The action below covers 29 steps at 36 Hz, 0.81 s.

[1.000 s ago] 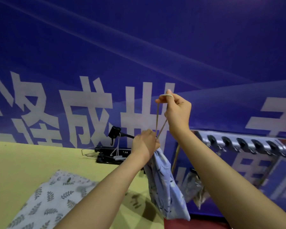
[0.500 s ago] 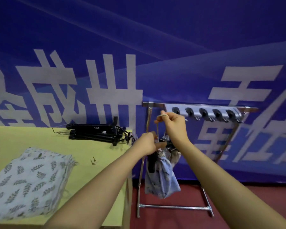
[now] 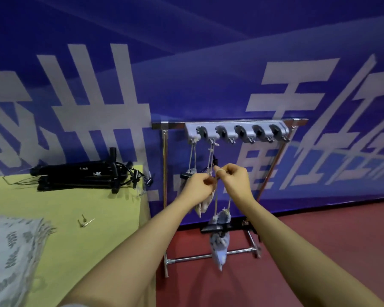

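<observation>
A small blue-white drawstring bag (image 3: pixel 219 249) dangles on its beige cord (image 3: pixel 215 206) below my hands. My right hand (image 3: pixel 235 179) has the cord's loop around a finger and pinches it. My left hand (image 3: pixel 197 187) pinches the cord just to its left. Both hands are in front of a metal rack (image 3: pixel 164 196) carrying a grey hook bar (image 3: pixel 237 131) with several hooks. Two other bags hang by cords from the leftmost hooks; one pale bag (image 3: pixel 203 203) shows behind my left hand.
A yellow table (image 3: pixel 80 218) lies at left with a stack of leaf-print cloth (image 3: pixel 11 247), a black folded tripod-like bundle (image 3: pixel 82 176) and small metal pins (image 3: pixel 84 221). A blue banner wall stands behind. Red floor (image 3: pixel 297 251) spreads under the rack.
The view swung right and down toward the rack. My hands moved from above the table to in front of the hook bar, and the bag now hangs lower on a longer cord.
</observation>
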### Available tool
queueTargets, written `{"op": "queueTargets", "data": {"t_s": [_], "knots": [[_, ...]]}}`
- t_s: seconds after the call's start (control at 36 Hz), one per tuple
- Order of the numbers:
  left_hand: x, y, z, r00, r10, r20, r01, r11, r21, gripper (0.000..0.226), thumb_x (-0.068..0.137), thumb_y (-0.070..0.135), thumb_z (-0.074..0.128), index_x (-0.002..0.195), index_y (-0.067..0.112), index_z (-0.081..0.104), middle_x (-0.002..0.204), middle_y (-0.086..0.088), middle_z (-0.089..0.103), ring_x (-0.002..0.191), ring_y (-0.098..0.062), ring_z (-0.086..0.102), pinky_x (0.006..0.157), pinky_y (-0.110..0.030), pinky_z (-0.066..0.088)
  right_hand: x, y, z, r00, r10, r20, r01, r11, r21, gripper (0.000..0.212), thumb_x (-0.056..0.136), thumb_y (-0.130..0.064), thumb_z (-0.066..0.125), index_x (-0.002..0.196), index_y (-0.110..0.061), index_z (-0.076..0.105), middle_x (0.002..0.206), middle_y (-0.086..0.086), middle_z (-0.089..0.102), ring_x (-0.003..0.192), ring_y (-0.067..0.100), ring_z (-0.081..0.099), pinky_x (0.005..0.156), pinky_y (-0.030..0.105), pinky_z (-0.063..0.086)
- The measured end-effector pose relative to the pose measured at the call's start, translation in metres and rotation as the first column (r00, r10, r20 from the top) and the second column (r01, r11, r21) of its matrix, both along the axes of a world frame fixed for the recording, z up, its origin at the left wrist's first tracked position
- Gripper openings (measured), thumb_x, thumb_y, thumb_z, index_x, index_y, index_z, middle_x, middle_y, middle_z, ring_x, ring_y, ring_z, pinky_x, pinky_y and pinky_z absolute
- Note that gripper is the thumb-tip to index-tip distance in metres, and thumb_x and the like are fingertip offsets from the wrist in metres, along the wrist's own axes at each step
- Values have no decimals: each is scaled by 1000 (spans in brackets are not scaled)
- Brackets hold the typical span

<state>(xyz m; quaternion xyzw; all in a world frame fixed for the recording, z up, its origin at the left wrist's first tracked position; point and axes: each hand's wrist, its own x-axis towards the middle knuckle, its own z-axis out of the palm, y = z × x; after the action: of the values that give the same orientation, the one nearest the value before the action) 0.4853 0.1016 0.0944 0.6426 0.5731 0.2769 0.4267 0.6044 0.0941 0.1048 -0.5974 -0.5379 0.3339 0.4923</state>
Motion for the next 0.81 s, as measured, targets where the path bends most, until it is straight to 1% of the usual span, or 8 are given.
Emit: {"op": "queueTargets", "data": {"t_s": [0.08, 0.17, 0.28, 0.36, 0.44, 0.56, 0.64, 0.81], "knots": [[11, 15, -3, 998, -61, 6, 61, 998, -14, 15, 81, 3, 57, 80, 14, 66, 87, -13, 70, 87, -24, 64, 82, -34, 50, 11, 11, -4, 998, -44, 39, 44, 999, -9, 28, 89, -14, 63, 67, 3, 56, 48, -1, 42, 38, 1, 40, 42, 10, 32], [24, 28, -9, 995, -100, 16, 100, 994, -31, 22, 85, 7, 60, 66, 15, 54, 71, -7, 57, 74, -20, 53, 70, -31, 43, 22, 21, -11, 994, -69, 80, 69, 998, -7, 32, 88, -16, 65, 63, -4, 49, 50, -2, 43, 39, 1, 40, 43, 11, 32], [39, 44, -22, 998, -40, 42, 42, 998, -48, 33, 89, 8, 58, 58, 13, 46, 59, -8, 49, 66, -21, 48, 62, -32, 38, 38, 35, -19, 986, -78, 149, 86, 995, -47, 34, 87, -20, 66, 63, -7, 45, 49, -3, 40, 45, 8, 33, 48, 22, 30], [54, 59, -24, 1000, 1, 26, 0, 1000, -25, 23, 88, 9, 60, 66, 6, 54, 62, -11, 50, 64, -19, 45, 62, -30, 36, 55, 54, -24, 983, -51, 175, 66, 995, -79, 36, 87, -19, 65, 61, -11, 41, 50, -2, 37, 49, 14, 31, 52, 30, 29], [61, 76, -29, 997, 77, 32, -77, 997, -7, 29, 87, 11, 62, 60, 16, 53, 54, -3, 49, 57, -21, 44, 60, -31, 37, 68, 71, -27, 976, 20, 215, -1, 996, -89, 38, 87, -18, 65, 60, -15, 39, 52, -2, 36, 51, 14, 31, 55, 33, 28], [73, 98, -28, 984, 177, 35, -179, 983, 47, 12, 87, 13, 61, 76, 14, 64, 69, -5, 63, 66, -20, 57, 64, -29, 45, 85, 95, -30, 962, 118, 245, -100, 991, -86, 30, 84, -11, 59, 61, -15, 41, 55, -2, 35, 54, 14, 30, 57, 32, 28], [84, 115, -28, 969, 243, 36, -245, 966, 80, 12, 87, 12, 60, 76, 15, 63, 71, -5, 64, 69, -20, 59, 65, -26, 44, 98, 116, -32, 961, 185, 207, -168, 981, -98, 24, 87, -8, 53, 66, -14, 45, 58, 0, 36, 57, 16, 31, 58, 33, 29], [107, 150, -21, 951, 308, 23, -308, 944, 121, 13, 91, 17, 59, 81, 13, 66, 76, -2, 66, 73, -20, 63, 67, -30, 49, 114, 167, -32, 962, 144, 232, -155, 987, 33, 14, 96, -13, 51, 89, -3, 59, 70, -1, 49, 62, 12, 44, 54, 20, 33]]}}
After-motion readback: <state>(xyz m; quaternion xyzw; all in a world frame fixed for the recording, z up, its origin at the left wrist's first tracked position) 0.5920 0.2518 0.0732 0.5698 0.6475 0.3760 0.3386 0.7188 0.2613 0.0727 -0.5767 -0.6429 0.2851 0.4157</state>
